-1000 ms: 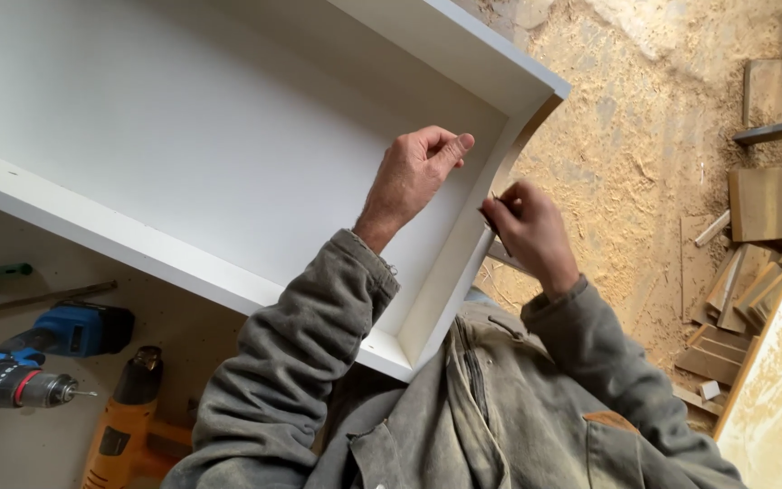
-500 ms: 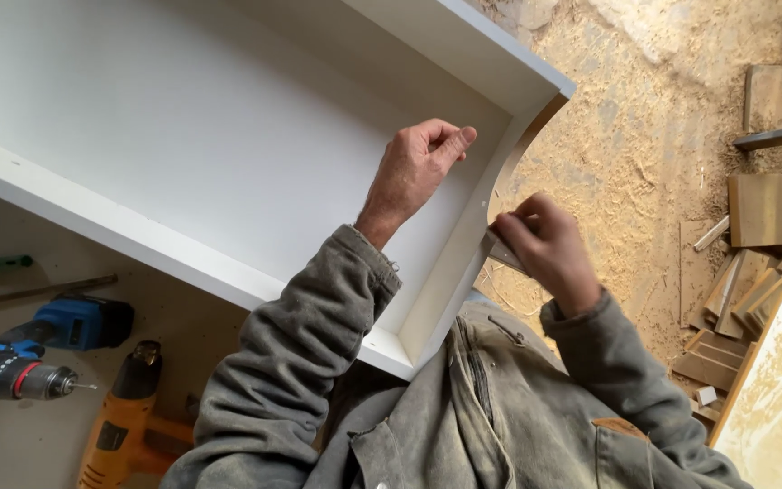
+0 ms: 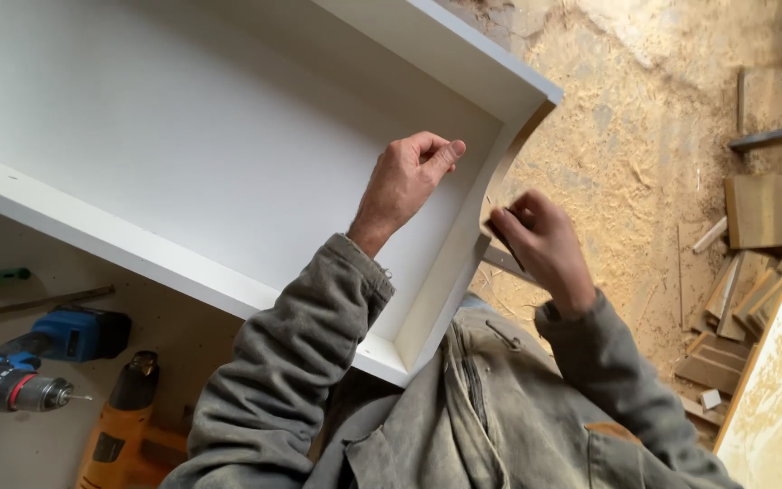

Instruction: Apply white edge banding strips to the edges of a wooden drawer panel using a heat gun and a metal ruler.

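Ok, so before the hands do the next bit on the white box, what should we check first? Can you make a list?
1. Left hand steadying the white cabinet: cannot tell; it is curled inside near the end panel, and contact is unclear.
2. Right hand gripping its small flat piece: ok, fingers are closed on it at the cabinet's outer edge.
3. What that piece is: cannot tell, mostly hidden.
4. Cabinet supported: ok, it lies on the workbench.
5. Blue drill and orange drill away from the hands: ok, both lie on the bench.
6. Floor tidy: not ok, sawdust and wood offcuts lie about.
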